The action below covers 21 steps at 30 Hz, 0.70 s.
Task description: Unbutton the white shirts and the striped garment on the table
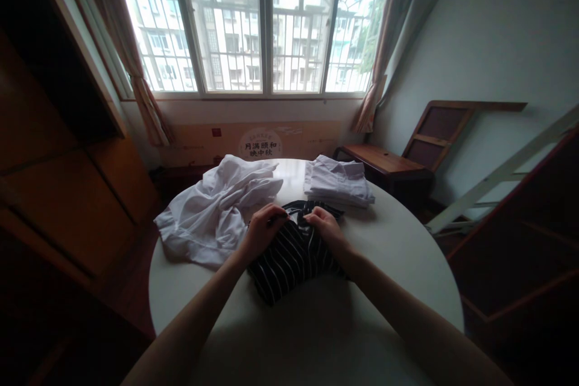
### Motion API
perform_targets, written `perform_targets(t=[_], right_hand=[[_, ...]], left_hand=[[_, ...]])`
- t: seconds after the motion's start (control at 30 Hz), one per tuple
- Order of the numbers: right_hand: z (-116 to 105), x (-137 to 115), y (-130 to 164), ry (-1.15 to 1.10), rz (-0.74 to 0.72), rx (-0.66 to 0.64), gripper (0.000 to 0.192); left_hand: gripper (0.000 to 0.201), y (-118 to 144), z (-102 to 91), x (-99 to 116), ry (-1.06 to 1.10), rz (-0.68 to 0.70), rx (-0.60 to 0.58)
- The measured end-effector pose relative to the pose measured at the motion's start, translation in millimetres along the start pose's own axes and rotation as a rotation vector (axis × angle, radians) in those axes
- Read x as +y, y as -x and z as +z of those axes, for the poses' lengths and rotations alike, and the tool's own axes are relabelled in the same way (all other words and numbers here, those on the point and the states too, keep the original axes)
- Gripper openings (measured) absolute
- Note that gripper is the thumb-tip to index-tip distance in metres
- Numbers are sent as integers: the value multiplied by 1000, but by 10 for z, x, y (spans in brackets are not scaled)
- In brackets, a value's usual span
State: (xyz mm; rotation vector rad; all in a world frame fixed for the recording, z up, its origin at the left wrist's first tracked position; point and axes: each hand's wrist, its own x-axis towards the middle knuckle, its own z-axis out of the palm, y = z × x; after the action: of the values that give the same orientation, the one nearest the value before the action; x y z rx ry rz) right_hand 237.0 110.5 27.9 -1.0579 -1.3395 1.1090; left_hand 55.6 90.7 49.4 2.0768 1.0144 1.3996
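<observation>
Setting: a room in a home, apparently a flat in a residential block.
Evidence:
- Wide multi-pane window with arched metal grille [266,18], looking onto pale apartment buildings opposite.
- Tan fabric curtains, tied back at each side [147,108].
- Round white table [398,253] carrying laundry: a crumpled white garment heap [212,211], a neat folded stack of white shirts [337,184], a black garment with white stripes [289,259].
- Dark brown wooden wardrobe, left wall [67,193].
- Low brown wooden desk by the right wall [380,163].
- Long cardboard box with printed Chinese characters, under the sill [262,142].
</observation>
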Motion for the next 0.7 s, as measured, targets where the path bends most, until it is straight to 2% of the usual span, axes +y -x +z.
perform_targets(t=[0.1,0.2,0.27,0.33,0.43,0.5,0.6,0.7], right_hand=[[-82,-107,2,-81,-30,155,25],[-120,-209,21,-31,-161,297,25],[-98,-257,56,35,-223,317,26],[-49,-294,107,80,-253,280,25],[28,-332,187,118,-299,236,24],[60,-341,221,129,-320,232,22],[86,-334,238,145,-304,194,20],[111,-324,249,194,-301,72,17]], left_hand=[[10,-48,-97,-64,-27,-128,188],[8,-55,-135,-75,-184,-118,269],[21,-30,-103,-22,-242,-24,201],[31,13,-33,58,-188,48,61],[23,84,85,150,-65,23,-156],[17,115,139,160,-81,-14,-256],[19,125,165,124,-135,-28,-349],[12,101,153,81,-84,-56,-355]])
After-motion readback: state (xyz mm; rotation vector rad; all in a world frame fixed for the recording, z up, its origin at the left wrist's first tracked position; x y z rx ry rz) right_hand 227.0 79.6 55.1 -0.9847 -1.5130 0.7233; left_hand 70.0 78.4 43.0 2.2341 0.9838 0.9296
